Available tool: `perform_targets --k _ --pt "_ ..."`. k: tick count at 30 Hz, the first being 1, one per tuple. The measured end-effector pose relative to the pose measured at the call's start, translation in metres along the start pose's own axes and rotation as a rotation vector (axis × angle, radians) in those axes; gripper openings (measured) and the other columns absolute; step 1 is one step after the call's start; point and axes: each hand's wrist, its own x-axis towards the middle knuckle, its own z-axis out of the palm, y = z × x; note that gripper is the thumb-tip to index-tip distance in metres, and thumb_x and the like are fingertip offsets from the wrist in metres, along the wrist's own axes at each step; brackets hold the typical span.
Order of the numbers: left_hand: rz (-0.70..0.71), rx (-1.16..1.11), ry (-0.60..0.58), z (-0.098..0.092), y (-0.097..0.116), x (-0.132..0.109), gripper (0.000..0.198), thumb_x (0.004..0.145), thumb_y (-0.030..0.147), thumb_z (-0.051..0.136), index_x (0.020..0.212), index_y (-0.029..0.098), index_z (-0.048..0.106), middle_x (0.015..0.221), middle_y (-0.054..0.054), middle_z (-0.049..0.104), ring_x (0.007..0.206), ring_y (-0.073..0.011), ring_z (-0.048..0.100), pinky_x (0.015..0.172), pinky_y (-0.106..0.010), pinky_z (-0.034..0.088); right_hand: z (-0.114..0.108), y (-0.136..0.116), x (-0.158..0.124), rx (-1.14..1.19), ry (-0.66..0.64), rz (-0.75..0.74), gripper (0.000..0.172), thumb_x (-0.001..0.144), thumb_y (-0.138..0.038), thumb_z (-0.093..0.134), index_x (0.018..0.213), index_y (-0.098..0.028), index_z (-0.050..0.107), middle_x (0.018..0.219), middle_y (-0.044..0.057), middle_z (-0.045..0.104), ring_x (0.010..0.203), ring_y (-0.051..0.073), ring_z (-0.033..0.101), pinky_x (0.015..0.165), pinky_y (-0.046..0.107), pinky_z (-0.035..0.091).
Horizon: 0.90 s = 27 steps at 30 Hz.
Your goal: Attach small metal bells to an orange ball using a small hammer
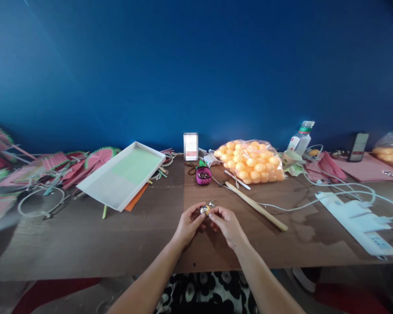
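Left hand (187, 223) and right hand (226, 223) meet at the fingertips, pinching between them a small rounded piece, shiny silver and yellow (204, 210), above the brown wood-grain tabletop (144, 248). Silver part glossy, metal-like. Forearms converge from the near edge; fingers curled, thumbs turned inward. Facing and long axis of the piece: cannot tell, fingers cover much of it. Just beyond: a small silvery bit (211, 203). Farther: an open magenta tub (202, 182) holding small dark pieces (203, 175); rightward, a pale wooden rod (258, 207), lying diagonally.
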Motion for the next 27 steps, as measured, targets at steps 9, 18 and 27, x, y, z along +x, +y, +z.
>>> perform_targets --k 9,18,27 --pt "0.014 0.009 -0.009 -0.0016 -0.0026 0.0007 0.046 0.071 0.032 0.066 0.113 0.017 0.055 0.105 -0.009 0.062 0.070 -0.0120 0.059 0.052 -0.019 0.048 0.0001 0.0010 0.0001 -0.029 0.021 -0.003 0.026 0.065 -0.039 0.065 0.070 -0.014 0.058 0.054 -0.003 0.053 0.050 0.009 0.047 0.044 0.019 0.036" --pt "0.005 -0.025 0.002 -0.0001 -0.0032 0.0009 0.045 0.067 0.031 0.069 0.107 0.017 0.057 0.105 -0.010 0.063 0.085 -0.0185 0.061 0.060 -0.022 0.049 0.0021 0.0035 -0.0005 -0.031 0.066 0.013 0.023 0.064 -0.036 0.065 0.067 -0.015 0.056 0.056 -0.002 0.054 0.052 0.011 0.050 0.044 0.020 0.038" --pt "-0.002 -0.013 0.009 -0.0001 -0.0048 0.0012 0.042 0.067 0.028 0.070 0.106 0.016 0.057 0.102 -0.010 0.064 0.083 -0.0171 0.061 0.062 -0.022 0.049 0.0016 0.0043 0.0005 -0.029 0.066 0.032 0.023 0.064 -0.036 0.064 0.066 -0.014 0.056 0.056 -0.001 0.057 0.053 0.011 0.052 0.045 0.020 0.040"
